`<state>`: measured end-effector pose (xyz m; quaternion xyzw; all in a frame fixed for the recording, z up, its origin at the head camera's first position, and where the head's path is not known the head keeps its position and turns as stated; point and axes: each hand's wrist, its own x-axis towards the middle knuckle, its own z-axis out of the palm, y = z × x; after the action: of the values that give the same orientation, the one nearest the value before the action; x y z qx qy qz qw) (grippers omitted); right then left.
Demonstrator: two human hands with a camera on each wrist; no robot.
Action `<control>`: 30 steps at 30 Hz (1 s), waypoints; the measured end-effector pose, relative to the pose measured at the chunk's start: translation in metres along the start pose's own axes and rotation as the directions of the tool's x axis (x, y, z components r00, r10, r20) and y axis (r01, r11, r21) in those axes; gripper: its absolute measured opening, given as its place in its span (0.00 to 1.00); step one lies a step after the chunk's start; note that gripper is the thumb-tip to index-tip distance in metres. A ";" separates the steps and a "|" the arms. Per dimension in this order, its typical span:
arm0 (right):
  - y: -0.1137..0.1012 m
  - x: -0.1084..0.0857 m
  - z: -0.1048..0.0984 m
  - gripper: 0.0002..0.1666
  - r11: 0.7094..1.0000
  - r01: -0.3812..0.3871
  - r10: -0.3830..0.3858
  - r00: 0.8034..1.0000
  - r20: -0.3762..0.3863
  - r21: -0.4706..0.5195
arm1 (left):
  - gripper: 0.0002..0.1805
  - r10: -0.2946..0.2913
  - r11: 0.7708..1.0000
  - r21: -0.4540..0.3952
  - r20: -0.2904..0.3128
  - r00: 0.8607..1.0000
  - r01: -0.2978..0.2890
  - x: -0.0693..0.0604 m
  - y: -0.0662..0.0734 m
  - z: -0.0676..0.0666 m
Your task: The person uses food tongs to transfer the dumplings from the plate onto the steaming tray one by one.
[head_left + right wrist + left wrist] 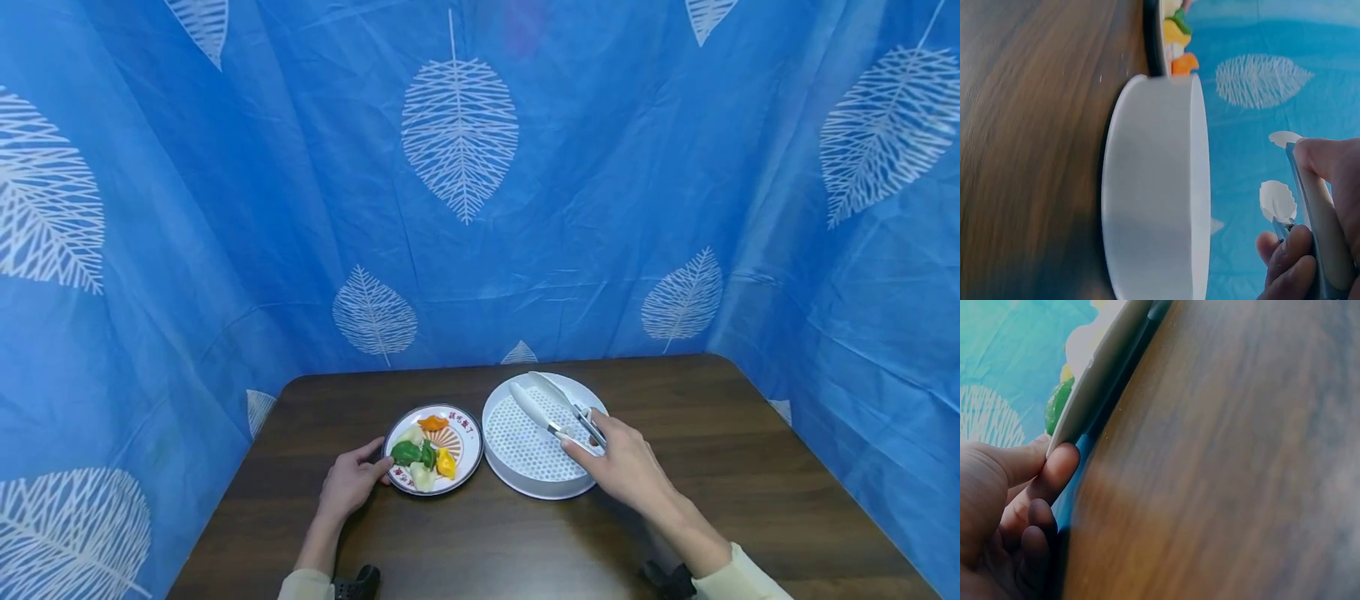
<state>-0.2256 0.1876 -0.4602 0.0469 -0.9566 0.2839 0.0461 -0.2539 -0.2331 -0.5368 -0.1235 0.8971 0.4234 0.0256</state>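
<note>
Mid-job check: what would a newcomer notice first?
The blue cloth with white leaf prints fills the background. On the table, bright food-like pieces sit on a plate pinched by the left hand. Beside the plate, the right hand holds tongs over a white perforated tray.

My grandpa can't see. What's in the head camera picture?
A right hand holds silver metal tongs with white ends over a round white holed tray, while the left hand grips a round white plate of green, yellow, orange and pale dumpling-shaped pieces. A blue leaf-print curtain hangs behind a dark brown wooden table.
</note>
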 end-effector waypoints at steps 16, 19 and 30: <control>-0.039 -0.012 0.036 0.44 0.987 0.160 -0.160 0.987 0.011 0.010 | 0.31 0.032 0.999 0.011 -0.023 0.999 -0.032 -0.002 0.000 0.001; -0.044 -0.015 0.042 0.44 0.984 0.180 -0.181 0.983 0.035 0.005 | 0.31 0.021 1.000 0.017 -0.019 1.000 -0.021 -0.002 -0.001 0.000; -0.061 -0.023 0.056 0.39 0.971 0.237 -0.233 0.964 0.126 -0.018 | 0.32 -0.003 1.000 0.006 -0.010 1.000 0.003 -0.001 0.000 0.001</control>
<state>-0.1991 0.1079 -0.4765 0.1765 -0.9498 0.2574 0.0212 -0.2527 -0.2319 -0.5372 -0.1268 0.8983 0.4201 0.0221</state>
